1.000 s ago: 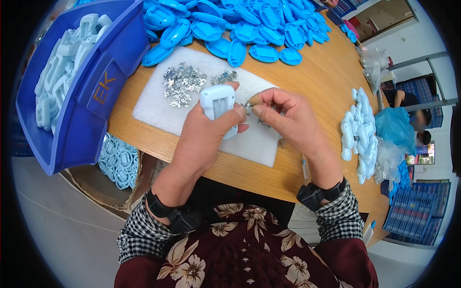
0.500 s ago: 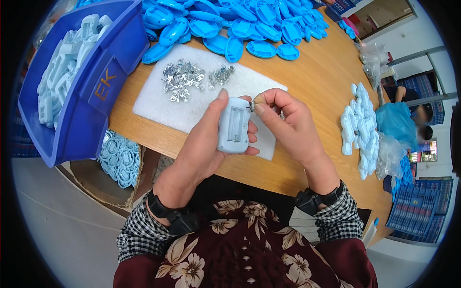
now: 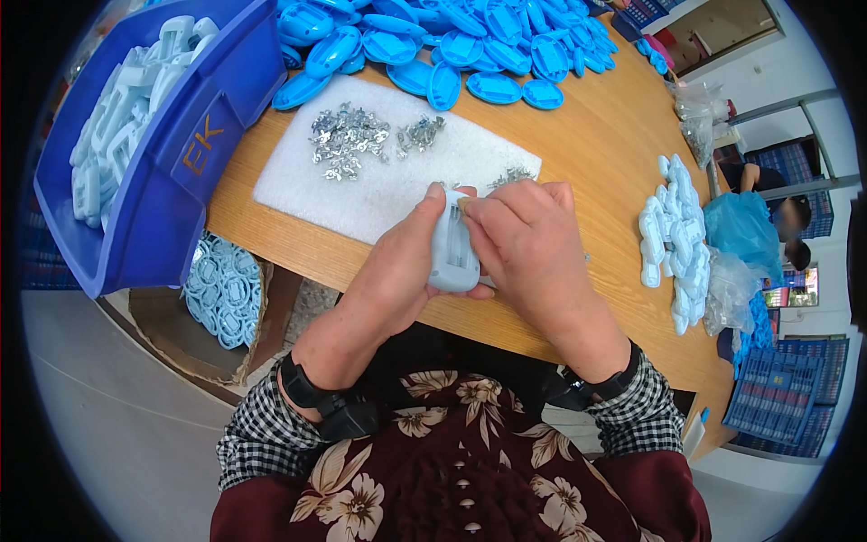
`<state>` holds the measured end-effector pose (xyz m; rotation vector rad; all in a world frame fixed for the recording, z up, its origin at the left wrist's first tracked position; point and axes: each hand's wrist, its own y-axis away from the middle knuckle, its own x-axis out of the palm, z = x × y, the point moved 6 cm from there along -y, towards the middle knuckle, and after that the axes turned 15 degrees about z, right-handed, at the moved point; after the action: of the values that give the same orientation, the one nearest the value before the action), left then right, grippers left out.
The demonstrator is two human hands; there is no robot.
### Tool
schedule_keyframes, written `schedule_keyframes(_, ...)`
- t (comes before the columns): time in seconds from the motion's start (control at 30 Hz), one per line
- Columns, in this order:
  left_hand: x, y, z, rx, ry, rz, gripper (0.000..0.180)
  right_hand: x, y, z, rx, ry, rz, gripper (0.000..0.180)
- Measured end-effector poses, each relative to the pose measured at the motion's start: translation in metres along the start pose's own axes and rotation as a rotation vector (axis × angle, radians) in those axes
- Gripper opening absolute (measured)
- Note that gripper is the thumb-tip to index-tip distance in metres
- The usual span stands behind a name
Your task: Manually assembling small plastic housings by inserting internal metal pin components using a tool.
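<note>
A pale blue plastic casing with a long open battery compartment is held above the table, tilted. My left hand is closed round it from the left, thumb along its upper edge. My right hand pinches at the compartment's upper end, fingertips pressed against the casing. The small metal spring contact seen in those fingers a moment ago is mostly hidden now. Beyond my hands, a white foam sheet carries heaps of small metal contacts, a smaller heap, and metal springs beside my right hand.
A blue bin of pale casings stands at left. Below it, a cardboard box holds pale blue parts. Bright blue oval shells fill the table's far side. Pale casings are stacked at right; a person is beyond.
My right hand has moved in over the casing's upper end, bringing the spring contact into the compartment. The casing has turned and tilted in my left hand. Springs on the foam have come into view.
</note>
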<state>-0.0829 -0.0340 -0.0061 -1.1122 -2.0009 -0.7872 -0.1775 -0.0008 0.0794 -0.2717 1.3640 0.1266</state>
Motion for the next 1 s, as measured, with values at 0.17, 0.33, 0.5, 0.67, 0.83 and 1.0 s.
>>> schedule_keyframes(0.17, -0.005, 0.003, -0.005, 0.054, 0.004, -0.026, 0.053, -0.006, 0.005, 0.0, -0.018, -0.008, 0.029, 0.038)
schedule_keyframes(0.33, -0.013, 0.006, -0.001, 0.045, -0.046, 0.012, 0.055, -0.01, 0.005, -0.004, -0.12, -0.086, -0.038, 0.037)
schedule_keyframes(0.5, -0.005, 0.006, -0.004, 0.069, -0.166, 0.079, 0.057, 0.028, 0.01, -0.037, 0.253, -0.942, 0.122, 0.025)
schedule_keyframes(0.67, -0.012, 0.011, -0.016, 0.098, -0.635, -0.014, 0.048, 0.04, 0.013, -0.043, 0.339, -1.361, 0.27, 0.026)
schedule_keyframes(0.83, -0.007, 0.015, -0.019, 0.005, -0.924, 0.05, 0.043, 0.041, 0.018, -0.044, 0.389, -1.311, 0.301, 0.024)
schedule_keyframes(1.0, -0.006, 0.014, -0.024, 0.086, -0.953, 0.037, 0.045, 0.035, 0.019, -0.038, 0.388, -1.298, 0.277, 0.024)
